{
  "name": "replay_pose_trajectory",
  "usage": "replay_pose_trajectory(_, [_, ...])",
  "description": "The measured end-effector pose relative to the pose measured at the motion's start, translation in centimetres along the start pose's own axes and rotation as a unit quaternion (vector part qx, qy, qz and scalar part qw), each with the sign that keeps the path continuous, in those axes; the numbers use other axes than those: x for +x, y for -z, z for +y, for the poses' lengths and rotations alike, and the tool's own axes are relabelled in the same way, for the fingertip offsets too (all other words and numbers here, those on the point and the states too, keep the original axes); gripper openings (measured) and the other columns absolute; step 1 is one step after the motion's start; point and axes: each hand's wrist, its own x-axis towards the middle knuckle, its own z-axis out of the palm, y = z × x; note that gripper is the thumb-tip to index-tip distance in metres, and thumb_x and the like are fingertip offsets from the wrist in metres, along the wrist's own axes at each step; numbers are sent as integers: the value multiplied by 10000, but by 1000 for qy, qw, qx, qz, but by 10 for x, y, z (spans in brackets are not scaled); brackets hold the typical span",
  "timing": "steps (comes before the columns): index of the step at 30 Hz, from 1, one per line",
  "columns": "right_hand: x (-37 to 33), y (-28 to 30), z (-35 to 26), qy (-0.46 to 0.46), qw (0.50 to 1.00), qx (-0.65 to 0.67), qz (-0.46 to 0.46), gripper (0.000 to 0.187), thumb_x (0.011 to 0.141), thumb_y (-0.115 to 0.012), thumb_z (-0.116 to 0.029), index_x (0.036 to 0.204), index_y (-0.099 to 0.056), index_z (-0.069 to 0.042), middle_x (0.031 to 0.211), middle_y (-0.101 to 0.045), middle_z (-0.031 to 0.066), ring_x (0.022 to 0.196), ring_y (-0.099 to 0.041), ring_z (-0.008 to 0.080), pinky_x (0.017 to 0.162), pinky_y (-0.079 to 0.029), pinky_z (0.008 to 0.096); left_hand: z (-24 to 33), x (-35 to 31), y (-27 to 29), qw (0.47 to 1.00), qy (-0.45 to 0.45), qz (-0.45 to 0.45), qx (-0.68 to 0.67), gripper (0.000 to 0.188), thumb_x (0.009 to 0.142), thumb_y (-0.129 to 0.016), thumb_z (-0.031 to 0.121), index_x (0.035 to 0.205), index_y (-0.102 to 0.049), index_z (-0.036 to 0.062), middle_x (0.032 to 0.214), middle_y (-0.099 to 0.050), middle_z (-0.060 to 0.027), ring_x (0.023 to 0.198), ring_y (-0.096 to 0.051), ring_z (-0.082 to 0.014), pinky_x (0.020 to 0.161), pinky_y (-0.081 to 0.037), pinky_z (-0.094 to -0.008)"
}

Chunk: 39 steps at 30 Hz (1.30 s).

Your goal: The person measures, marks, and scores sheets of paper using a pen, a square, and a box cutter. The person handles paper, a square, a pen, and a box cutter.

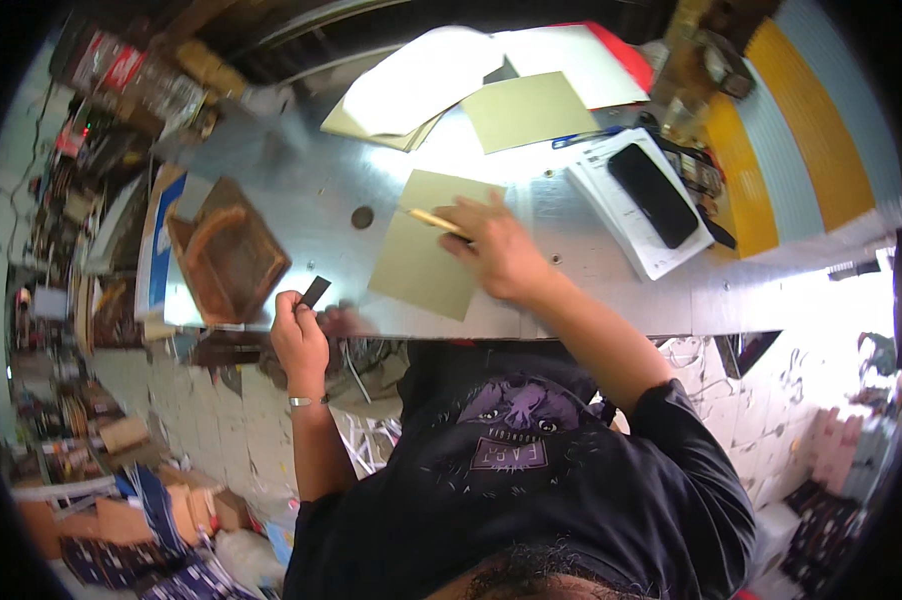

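My left hand (300,340) is closed at the table's front edge, pinching a small dark flat strip (316,291) that sticks up past the fingertips. Over a greenish-grey sheet of board (423,272), my right hand (499,248) holds a thin tool with a pale wooden handle (434,219). The tool lies slanted under the fingers, its tip toward the left part of the sheet; the tip is too small to tell its kind. This sheet lies flat on the metal tabletop (331,225).
Left of the sheet stands a rusty brown open box (229,255). Farther back lie more greenish boards (531,110), white paper (431,75) and a red folder (621,62). To the right, a black phone (654,195) rests on white papers, beside stacked yellow and blue-grey sheets (811,130).
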Motion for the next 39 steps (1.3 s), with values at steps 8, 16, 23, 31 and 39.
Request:
replay_pose_trajectory(8, [42, -39, 7, -104, 937, 333, -28, 304, 1090, -684, -322, 1230, -741, -58, 953, -744, 246, 878, -711, 454, 784, -542, 506, -18, 61, -55, 998, -4, 53, -15, 237, 1080, -535, 126, 1175, -633, -68, 1024, -695, -222, 867, -723, -331, 820, -593, -438])
replay_pose_trajectory(16, [32, -47, 5, -103, 942, 297, -119, 270, 1109, -671, -300, 1130, -730, -37, 877, -730, 166, 760, -658, 302, 755, -524, 469, -19, 66, -54, 997, -32, -21, 62, 188, 1062, -529, 121, 1124, -593, -45, 1053, -636, -239, 984, -612, -427, 909, -490, -504])
replay_pose_trajectory(23, [32, -34, -4, -107, 830, 543, -66, 359, 1073, -714, -367, 992, -724, -17, 741, -662, 87, 684, -600, 237, 677, -478, 429, -14, 61, -45, 992, -62, -58, 95, 158, 1018, -519, 92, 1074, -580, -43, 1073, -586, -231, 1042, -574, -414, 959, -455, -513])
replay_pose_trajectory(31, [35, -12, 40, -246, 278, 923, -98, 501, 1103, -680, -486, 975, -677, -1, 653, -323, -66, 529, -309, 71, 495, -240, 276, -18, 64, -44, 984, -59, -90, 139, 134, 1008, -476, 70, 1082, -547, -16, 1492, -524, -270, 1298, -520, -411, 1125, -406, -515])
replay_pose_trajectory(39, [31, -9, 40, -280, 192, 940, -35, 341, 1107, -730, -316, 984, -662, -6, 679, -423, -51, 534, -343, 47, 496, -248, 259, -18, 60, -32, 979, -21, -118, 167, 176, 1050, -413, 130, 1120, -497, -7, 1595, -446, -313, 1373, -493, -401, 1174, -381, -519])
